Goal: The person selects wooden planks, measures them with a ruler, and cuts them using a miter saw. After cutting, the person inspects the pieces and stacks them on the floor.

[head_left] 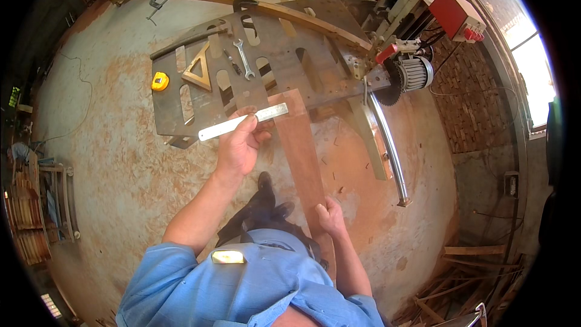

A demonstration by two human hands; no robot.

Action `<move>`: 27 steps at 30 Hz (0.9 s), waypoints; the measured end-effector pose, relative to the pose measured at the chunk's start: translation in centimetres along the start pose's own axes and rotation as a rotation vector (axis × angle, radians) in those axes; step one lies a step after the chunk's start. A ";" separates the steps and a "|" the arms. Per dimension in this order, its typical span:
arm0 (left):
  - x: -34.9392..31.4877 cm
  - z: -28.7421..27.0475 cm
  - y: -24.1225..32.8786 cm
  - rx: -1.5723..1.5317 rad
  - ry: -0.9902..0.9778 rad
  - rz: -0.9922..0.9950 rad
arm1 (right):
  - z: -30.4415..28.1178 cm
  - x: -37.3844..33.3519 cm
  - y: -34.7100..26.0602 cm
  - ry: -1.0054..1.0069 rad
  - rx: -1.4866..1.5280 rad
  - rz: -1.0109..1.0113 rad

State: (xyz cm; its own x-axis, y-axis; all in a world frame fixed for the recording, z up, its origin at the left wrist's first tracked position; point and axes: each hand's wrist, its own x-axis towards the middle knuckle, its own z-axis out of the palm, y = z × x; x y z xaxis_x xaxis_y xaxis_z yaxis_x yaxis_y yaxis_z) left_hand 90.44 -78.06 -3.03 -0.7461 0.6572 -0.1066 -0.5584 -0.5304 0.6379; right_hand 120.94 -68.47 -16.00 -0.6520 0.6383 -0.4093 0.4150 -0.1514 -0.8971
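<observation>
My left hand (239, 150) is closed on a metal ruler (224, 128), thumb on top. The ruler's right end lies over the far end of a reddish-brown wooden board (301, 154). That board runs from the near edge of the slotted metal table (254, 94) back toward my body. Lower down, my right hand (330, 216) grips the board's right edge, with the fingers partly hidden beneath. On the table lie an open-end wrench (244, 59), a thin dark pen-like tool (232, 60), a set square (198, 68) and a yellow tape measure (160, 81).
A long wooden strip (278, 14) crosses the table's far side, near a clamp (158, 3). At the right stands a saw machine with a toothed blade (390, 85), a motor (417, 72) and a red box (457, 15). Scrap wood (448, 290) is piled at lower right.
</observation>
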 end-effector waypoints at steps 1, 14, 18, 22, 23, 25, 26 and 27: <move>-0.1 0.0 0.0 0.001 0.003 0.002 | 0.0 0.0 0.1 -0.001 0.005 0.001; -0.5 0.1 -0.2 0.025 0.025 0.000 | -0.2 -0.6 -1.5 -0.051 -0.011 0.023; -0.6 0.4 0.0 0.017 0.026 -0.007 | -0.4 -0.7 -1.8 -0.030 -0.023 0.034; -0.6 1.0 0.2 0.019 0.039 -0.009 | -0.5 -0.9 -2.5 -0.037 -0.026 0.039; -0.7 1.3 0.2 0.017 0.047 -0.008 | -0.6 -0.8 -2.4 -0.037 -0.024 0.036; -0.6 1.3 0.2 0.017 0.046 -0.011 | -0.7 -0.8 -2.4 -0.046 -0.036 0.033; -0.5 1.2 0.1 0.017 0.047 -0.014 | -0.7 -0.8 -2.6 -0.057 -0.050 0.034; -0.5 1.2 0.1 0.019 0.048 -0.012 | -0.7 -0.8 -2.7 -0.067 -0.065 0.035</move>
State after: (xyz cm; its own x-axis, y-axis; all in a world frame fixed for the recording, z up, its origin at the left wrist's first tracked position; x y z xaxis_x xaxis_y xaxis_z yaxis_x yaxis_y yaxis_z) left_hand 91.21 -77.78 -1.97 -0.7564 0.6366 -0.1503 -0.5606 -0.5124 0.6505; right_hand 120.77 -68.05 -13.11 -0.6767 0.5812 -0.4520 0.4766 -0.1221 -0.8706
